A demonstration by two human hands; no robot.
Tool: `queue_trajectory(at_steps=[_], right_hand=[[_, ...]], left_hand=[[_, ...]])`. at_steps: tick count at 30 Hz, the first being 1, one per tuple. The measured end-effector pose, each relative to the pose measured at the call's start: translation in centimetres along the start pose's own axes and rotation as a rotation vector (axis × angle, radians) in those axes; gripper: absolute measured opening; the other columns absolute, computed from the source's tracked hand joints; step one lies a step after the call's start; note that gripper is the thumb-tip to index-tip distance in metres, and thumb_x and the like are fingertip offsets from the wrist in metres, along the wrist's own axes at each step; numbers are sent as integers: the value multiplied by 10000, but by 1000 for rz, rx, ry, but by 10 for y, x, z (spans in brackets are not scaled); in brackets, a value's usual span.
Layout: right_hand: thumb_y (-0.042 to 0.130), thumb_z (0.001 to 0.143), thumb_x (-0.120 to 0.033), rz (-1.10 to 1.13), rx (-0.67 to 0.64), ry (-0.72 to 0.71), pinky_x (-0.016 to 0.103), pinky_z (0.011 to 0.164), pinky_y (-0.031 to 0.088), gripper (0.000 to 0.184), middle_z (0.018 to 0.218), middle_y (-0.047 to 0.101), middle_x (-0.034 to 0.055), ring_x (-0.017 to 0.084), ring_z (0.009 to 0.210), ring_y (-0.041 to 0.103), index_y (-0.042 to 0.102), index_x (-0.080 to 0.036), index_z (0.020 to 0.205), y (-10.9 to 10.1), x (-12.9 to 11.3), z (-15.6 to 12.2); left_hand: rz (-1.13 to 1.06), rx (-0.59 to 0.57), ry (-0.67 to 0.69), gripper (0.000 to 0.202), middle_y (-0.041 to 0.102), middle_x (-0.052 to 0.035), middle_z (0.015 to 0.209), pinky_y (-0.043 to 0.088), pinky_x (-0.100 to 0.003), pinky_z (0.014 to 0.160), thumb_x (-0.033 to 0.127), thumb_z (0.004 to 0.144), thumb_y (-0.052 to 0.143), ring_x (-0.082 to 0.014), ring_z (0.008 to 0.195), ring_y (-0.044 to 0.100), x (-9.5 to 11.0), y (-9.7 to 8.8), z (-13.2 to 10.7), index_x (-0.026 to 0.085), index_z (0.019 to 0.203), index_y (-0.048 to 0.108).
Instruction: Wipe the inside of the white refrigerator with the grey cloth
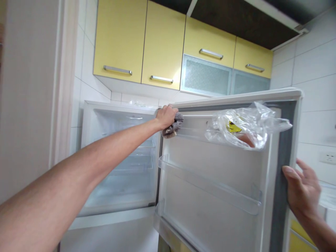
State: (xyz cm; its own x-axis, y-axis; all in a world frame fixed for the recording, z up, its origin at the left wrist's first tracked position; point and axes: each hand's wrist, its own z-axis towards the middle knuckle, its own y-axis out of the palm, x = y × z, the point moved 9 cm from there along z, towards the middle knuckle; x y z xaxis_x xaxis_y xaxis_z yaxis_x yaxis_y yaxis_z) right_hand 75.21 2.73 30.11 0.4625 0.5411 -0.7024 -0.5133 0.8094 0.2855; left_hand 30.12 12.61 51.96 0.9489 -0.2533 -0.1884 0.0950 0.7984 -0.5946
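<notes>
My left hand (167, 117) reaches far forward to the hinge side of an opened fridge door (215, 164). Its fingers are closed round a bunched grey-brown cloth (173, 126), which lies against the door's upper inner corner. At the right, my right hand (301, 185) grips the door's free edge, thumb on the grey gasket (285, 154) and fingers behind. A clear plastic bag (249, 127) with a yellow label and something brownish inside sits in the top door shelf. Behind my left arm is the fridge compartment (123, 182) with clear shelves.
Yellow wall cabinets (164, 45) with metal handles hang above the fridge. A pale door frame (34, 98) stands close on the left. Two more clear door racks (210, 185) jut from the door. A wall socket (328, 157) is on the tiled wall at right.
</notes>
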Motion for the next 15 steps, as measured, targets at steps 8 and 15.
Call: queue_trajectory(at_steps=[8, 15], right_hand=[[748, 471, -616, 100, 22, 73, 392, 695, 380, 901, 822, 636, 60, 207, 706, 519, 673, -158, 1243, 1, -6, -5], [772, 478, -535, 165, 37, 58, 411, 713, 356, 826, 855, 645, 89, 196, 696, 511, 698, -160, 1210, 0, 4, 1]], left_hand=[[-240, 161, -202, 492, 616, -155, 1305, 510, -425, 918, 78, 876, 481, -323, 1159, 657, -2, -14, 7, 229, 1328, 601], [-563, 183, 20, 513, 681, -151, 1240, 479, -386, 1002, 55, 866, 506, -259, 1185, 652, 104, -39, 29, 213, 1347, 594]])
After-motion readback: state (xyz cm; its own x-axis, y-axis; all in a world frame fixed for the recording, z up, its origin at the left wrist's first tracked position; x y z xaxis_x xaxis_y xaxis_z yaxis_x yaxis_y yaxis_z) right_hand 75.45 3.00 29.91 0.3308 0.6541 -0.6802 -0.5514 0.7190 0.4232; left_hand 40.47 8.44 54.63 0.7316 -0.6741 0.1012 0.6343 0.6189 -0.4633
